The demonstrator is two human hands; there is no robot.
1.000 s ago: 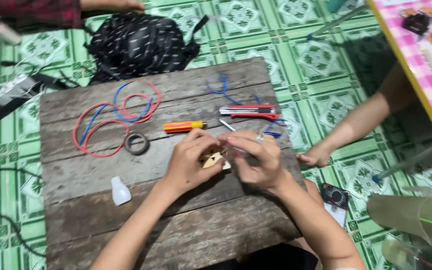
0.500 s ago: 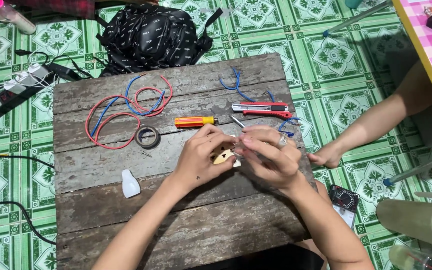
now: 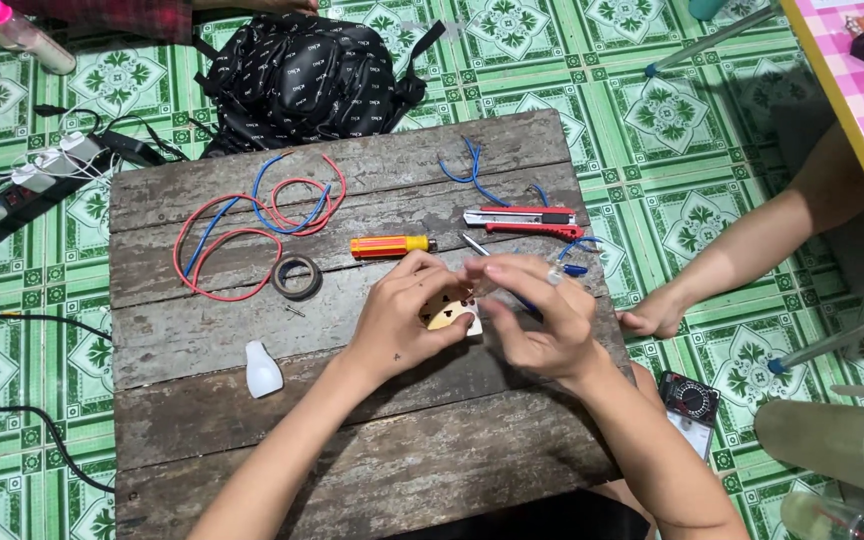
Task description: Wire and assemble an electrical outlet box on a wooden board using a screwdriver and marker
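My left hand (image 3: 400, 318) grips a small tan-and-white socket part (image 3: 449, 312) over the middle of a worn wooden board table (image 3: 202, 330). My right hand (image 3: 540, 315) closes on the same part from the right, with a thin blue wire (image 3: 526, 302) running under its fingers. Just beyond the hands lie an orange-and-yellow screwdriver (image 3: 390, 245), a slim metal tool (image 3: 474, 244) and a red utility knife (image 3: 520, 218).
Red and blue wire loops (image 3: 252, 225), a tape roll (image 3: 297, 277), a white bulb-like piece (image 3: 261, 369), blue wire scraps (image 3: 470, 172). A black bag (image 3: 302, 70) behind the table, a power strip (image 3: 12, 190) left, a multimeter (image 3: 688, 400) and another person's hand (image 3: 652, 318) right.
The view has drifted so the table sits slightly further right and lower in frame. Both hands stay closed on the socket part, fingers shifting only a little.
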